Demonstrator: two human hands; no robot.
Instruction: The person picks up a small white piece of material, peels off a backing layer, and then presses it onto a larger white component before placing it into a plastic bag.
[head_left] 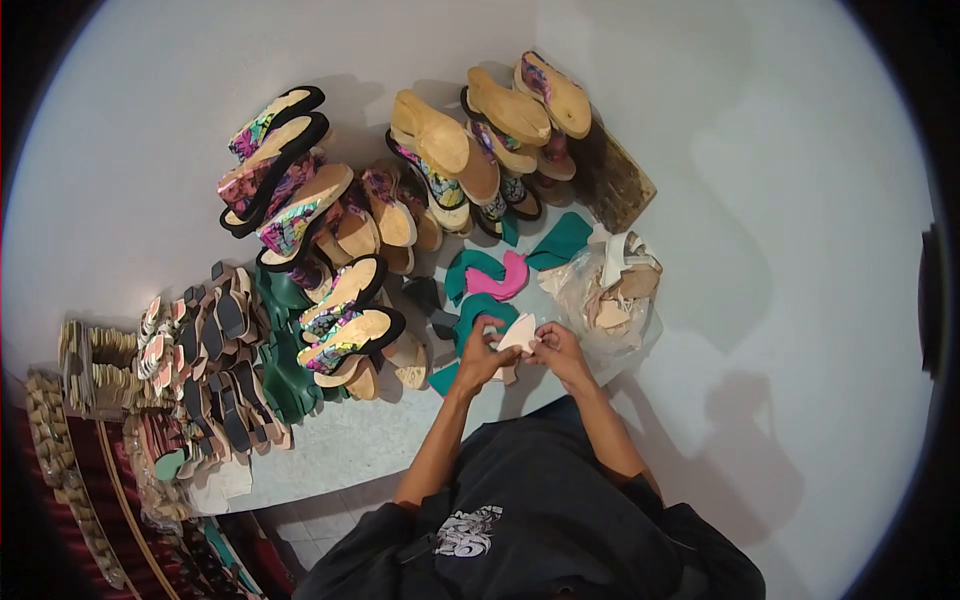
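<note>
Cream is the colour of what we're holding: a cream triangular cut piece [520, 333] of thin sheet material, up off the floor between our two hands, just in front of our lap. Agreed?

Agreed. Our left hand [483, 352] pinches its left edge with the fingers curled in, and our right hand [562, 348] pinches the right edge the same way. Neither hand is open.

What do we think could go wrong from here?

We'd judge the piece floppy. Gripped only at its edges, it could crease or slip out. It would then land among the teal curved cut pieces [478, 268] and the pink curved cut piece [500, 281] on the floor just beyond our fingers, where similar shapes are easily muddled. An elbow swung left might also, we think, topple the leaning heap of wedge sandals with tan insoles and bright patterned sides [345, 300].

And containers?

We can be sure of only one: a crumpled clear plastic bag [568, 288], lying open on the floor just right of our right hand. It holds tan and cream cut pieces [612, 300]; how many, we can't tell.

Anything further out?

A dark wooden board [618, 180] leans by the wall behind more sandals. Far left are loose stacks of dark and pink flat shoe parts [205, 360], in no container we can make out.
</note>
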